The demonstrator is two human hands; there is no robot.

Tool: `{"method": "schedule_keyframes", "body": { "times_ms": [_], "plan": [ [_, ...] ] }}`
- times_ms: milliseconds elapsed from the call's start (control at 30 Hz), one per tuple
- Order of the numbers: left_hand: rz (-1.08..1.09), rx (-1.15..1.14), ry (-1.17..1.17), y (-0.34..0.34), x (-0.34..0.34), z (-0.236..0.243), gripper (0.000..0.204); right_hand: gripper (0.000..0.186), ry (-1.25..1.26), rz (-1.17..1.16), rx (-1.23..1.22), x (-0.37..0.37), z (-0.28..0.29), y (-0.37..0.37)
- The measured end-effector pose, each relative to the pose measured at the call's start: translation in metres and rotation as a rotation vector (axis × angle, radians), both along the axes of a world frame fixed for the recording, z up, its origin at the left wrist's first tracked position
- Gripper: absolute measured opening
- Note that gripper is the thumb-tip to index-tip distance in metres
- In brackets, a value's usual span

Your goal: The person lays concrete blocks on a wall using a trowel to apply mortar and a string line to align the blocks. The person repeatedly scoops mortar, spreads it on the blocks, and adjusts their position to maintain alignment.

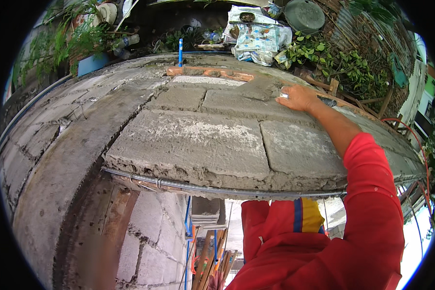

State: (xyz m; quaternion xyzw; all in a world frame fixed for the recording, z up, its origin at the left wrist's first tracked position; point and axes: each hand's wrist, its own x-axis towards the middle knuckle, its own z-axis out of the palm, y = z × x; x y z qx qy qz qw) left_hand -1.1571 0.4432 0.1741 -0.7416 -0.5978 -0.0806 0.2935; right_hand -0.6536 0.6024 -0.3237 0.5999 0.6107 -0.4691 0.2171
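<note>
My right hand reaches out over the outer side of a grey block wall, its red-sleeved arm coming up from the lower right. Its fingers are closed around what looks like a trowel; the handle is mostly hidden by the hand. The mortar-grey, wedge-shaped blade lies against the wall just left of the fingers, level with the upper blocks. A white band shows at the fingers. Rough concrete blocks with mortar joints lie below the hand. My left hand is out of view.
A steel bar runs along the wall's near edge. Beyond are an orange-brown strip, an upright blue pipe, white sacks, a round grey-green basin and leafy plants. A concrete column stands left.
</note>
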Motion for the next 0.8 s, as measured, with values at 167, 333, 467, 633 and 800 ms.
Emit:
{"method": "schedule_keyframes", "body": {
  "times_ms": [167, 333, 467, 633, 800],
  "plan": [
    [0.009, -0.019, 0.010, 0.002, 0.002, -0.004, 0.066, 0.060, -0.132, 0.054, -0.002, 0.022, -0.040, 0.002],
    [0.017, -0.026, 0.008, 0.001, 0.000, -0.004, 0.066, 0.057, -0.040, 0.075, 0.015, 0.020, -0.047, -0.022],
    [0.039, 0.019, 0.014, -0.006, -0.003, 0.001, 0.067, 0.057, 0.008, 0.128, 0.065, 0.022, -0.012, -0.019],
    [0.074, 0.040, 0.042, -0.011, -0.010, 0.009, 0.068, 0.063, 0.037, 0.051, -0.022, -0.005, 0.006, 0.013],
    [0.119, 0.046, 0.074, -0.005, -0.023, 0.011, 0.068, 0.066, 0.008, 0.018, -0.002, -0.075, -0.055, 0.064]
  ]
}}
